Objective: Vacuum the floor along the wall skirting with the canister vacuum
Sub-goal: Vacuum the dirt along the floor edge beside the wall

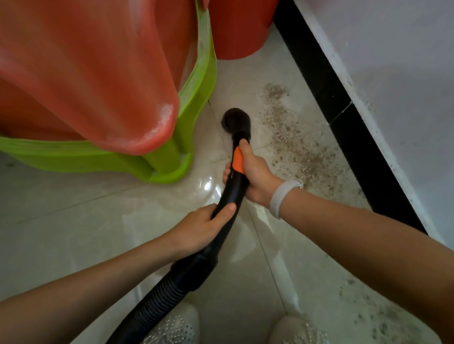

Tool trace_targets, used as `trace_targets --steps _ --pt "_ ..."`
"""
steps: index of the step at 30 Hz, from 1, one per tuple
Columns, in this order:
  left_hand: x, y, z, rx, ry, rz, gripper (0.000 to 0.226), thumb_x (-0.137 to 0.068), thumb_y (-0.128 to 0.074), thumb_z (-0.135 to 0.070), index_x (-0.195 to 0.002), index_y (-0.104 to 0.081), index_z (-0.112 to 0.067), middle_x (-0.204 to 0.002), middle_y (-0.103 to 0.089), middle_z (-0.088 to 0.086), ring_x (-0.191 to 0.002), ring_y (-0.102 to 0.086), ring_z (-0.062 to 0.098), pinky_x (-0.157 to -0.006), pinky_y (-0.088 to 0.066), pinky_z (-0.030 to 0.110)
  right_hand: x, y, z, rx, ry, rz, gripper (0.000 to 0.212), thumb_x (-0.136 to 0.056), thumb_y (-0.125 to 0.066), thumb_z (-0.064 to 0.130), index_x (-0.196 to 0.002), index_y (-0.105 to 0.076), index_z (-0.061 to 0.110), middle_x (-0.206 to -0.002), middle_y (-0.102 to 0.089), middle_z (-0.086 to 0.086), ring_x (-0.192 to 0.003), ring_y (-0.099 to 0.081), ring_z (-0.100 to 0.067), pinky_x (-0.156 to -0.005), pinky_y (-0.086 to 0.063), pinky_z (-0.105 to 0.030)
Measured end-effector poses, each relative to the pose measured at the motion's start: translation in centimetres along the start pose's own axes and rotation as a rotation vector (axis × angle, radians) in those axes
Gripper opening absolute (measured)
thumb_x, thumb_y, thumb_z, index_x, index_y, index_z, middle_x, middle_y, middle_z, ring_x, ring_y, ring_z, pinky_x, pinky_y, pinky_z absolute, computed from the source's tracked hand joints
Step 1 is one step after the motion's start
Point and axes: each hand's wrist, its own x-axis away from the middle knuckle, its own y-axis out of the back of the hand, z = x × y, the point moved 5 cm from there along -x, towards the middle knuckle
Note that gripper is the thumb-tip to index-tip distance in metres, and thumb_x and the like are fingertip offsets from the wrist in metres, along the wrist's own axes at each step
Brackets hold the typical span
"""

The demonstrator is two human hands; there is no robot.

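Observation:
A black vacuum hose (159,298) runs up from the bottom edge to a curved black handle with an orange button (237,160), ending in a round black brush nozzle (235,120) on the pale floor tiles. My right hand (255,176) grips the handle near the orange part, thumb pointing toward the nozzle. My left hand (204,227) grips the tube lower down. Brown gritty dirt (299,147) lies on the tiles right of the nozzle, beside the black skirting (338,109) under the white wall (413,63).
Stacked red and green plastic stools (93,84) fill the left side, close to the nozzle. A red bucket (237,23) stands at the top against the skirting. More dirt (386,322) lies at lower right. My two pale shoes (237,334) show at the bottom.

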Motion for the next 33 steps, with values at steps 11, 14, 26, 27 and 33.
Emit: trace_targets --steps 11,14,26,27,33 --pt "-1.9 0.4 -2.2 -0.075 -0.063 -0.015 0.04 -0.089 -0.047 -0.054 -0.082 -0.051 -0.015 -0.068 -0.065 0.005 -0.061 -0.065 0.021 -0.063 -0.052 0.032 -1.5 1.7 3.2 -0.025 0.075 -0.121 0.036 -0.096 -0.048 0.042 -0.085 -0.042 0.009 -0.067 -0.047 -0.01 -0.049 -0.051 -0.02 -0.046 -0.048 -0.028" --pt "-3.4 1.1 -3.3 -0.239 -0.075 -0.056 0.038 -0.088 -0.053 -0.053 -0.095 -0.048 -0.017 -0.082 -0.066 0.006 -0.07 -0.066 0.021 -0.068 -0.055 0.036 -2.8 1.3 5.3 -0.009 0.068 -0.093 0.038 -0.095 -0.049 0.045 -0.1 -0.042 0.008 -0.068 -0.048 -0.01 -0.044 -0.053 -0.019 -0.045 -0.049 -0.027" --pt "-7.2 3.3 -5.6 -0.338 -0.164 -0.261 0.034 -0.092 -0.047 -0.051 -0.097 -0.044 -0.017 -0.075 -0.06 0.004 -0.065 -0.06 0.023 -0.054 -0.044 0.032 -5.5 -0.3 10.5 0.143 0.151 -0.265 0.039 -0.098 -0.042 0.044 -0.115 -0.044 0.008 -0.085 -0.06 -0.015 -0.051 -0.057 -0.02 -0.047 -0.05 -0.031" --pt "-7.7 3.5 -5.7 -0.255 -0.197 -0.23 0.03 -0.092 -0.049 -0.048 -0.095 -0.045 -0.018 -0.076 -0.063 0.005 -0.064 -0.062 0.021 -0.055 -0.047 0.03 -5.6 -0.3 11.0 0.161 0.163 -0.276 0.035 -0.099 -0.042 0.042 -0.111 -0.043 0.009 -0.091 -0.06 -0.016 -0.053 -0.059 -0.021 -0.049 -0.052 -0.031" --pt "-9.0 5.0 -5.3 0.001 -0.279 -0.158 0.02 -0.095 -0.052 -0.03 -0.09 -0.05 -0.011 -0.065 -0.059 0.003 -0.054 -0.058 0.012 -0.051 -0.047 0.02 -6.9 -1.0 11.3 0.085 0.129 -0.141 0.035 -0.097 -0.049 0.039 -0.112 -0.037 0.01 -0.11 -0.053 -0.017 -0.067 -0.062 -0.027 -0.049 -0.055 -0.034"
